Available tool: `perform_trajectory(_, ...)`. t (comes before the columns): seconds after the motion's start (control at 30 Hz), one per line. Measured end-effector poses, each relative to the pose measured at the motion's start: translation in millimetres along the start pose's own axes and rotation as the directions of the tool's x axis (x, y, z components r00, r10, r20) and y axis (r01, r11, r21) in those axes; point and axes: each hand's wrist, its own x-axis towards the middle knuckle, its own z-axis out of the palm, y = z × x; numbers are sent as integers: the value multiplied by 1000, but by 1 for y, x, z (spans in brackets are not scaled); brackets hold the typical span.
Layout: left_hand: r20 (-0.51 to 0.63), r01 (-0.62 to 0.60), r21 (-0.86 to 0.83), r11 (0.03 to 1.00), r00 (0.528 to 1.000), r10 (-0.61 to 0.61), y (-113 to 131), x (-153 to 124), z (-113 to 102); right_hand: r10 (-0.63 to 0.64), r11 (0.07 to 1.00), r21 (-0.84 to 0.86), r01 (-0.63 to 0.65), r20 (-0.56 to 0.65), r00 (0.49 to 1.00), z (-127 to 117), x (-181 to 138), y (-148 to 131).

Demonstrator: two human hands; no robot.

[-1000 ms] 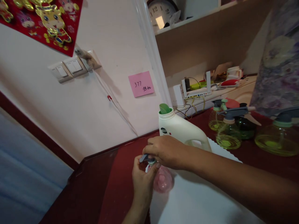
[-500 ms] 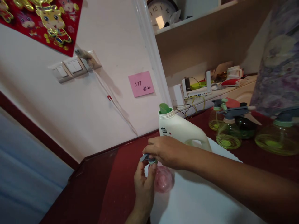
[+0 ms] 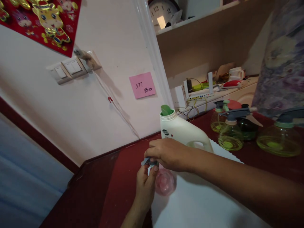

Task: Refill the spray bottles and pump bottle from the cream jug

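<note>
A blue-grey spray head (image 3: 145, 161) is between my two hands. My left hand (image 3: 145, 183) pinches it low, near its collar, with thumb and fingers. From above, my right hand (image 3: 166, 154) closes its fingers over the upper part, hiding much of it. Just below and to the right is a see-through pink bottle (image 3: 165, 182) on a white sheet (image 3: 190, 199). Whether the head sits on the bottle's neck is hidden by my hands. Behind my right hand stands a cream jug (image 3: 184, 129) with a green spout (image 3: 166, 110) in its mouth.
Several spray bottles with yellowish liquid, one a clear bottle (image 3: 230, 139), stand at the right of the dark red table (image 3: 114, 186). A white router (image 3: 199, 94) sits on the shelf behind. A pink note (image 3: 142, 85) and wall switches (image 3: 73, 66) are on the wall.
The view has shifted slightly. Both hands keep their hold on the spray head, with hardly any visible movement; the bottle and jug stay in place.
</note>
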Motion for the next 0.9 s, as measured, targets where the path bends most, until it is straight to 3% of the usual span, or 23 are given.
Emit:
perform_trajectory(0.17,31,13,-66,998,999,-11,-1,2,1,16,1000,-21,-15,4,1000,0,1,-2)
perform_trajectory(0.4,-106,-10,-71,997,994,2,15,4,15,26,999,-34,-25,7,1000,-1,0,-3)
perform_trajectory(0.53,-33,-36,-70,997,999,33,11,3,8,34,999,-26,-34,9,999,-2,0,-3)
perform_trajectory(0.73,62,15,-42,999,998,-12,-4,-1,-5,43,999,-20,-43,-6,999,1,1,-2)
perform_trajectory(0.9,-12,-2,-100,995,1000,1,4,0,5,36,999,-28,-36,-9,999,2,0,-1)
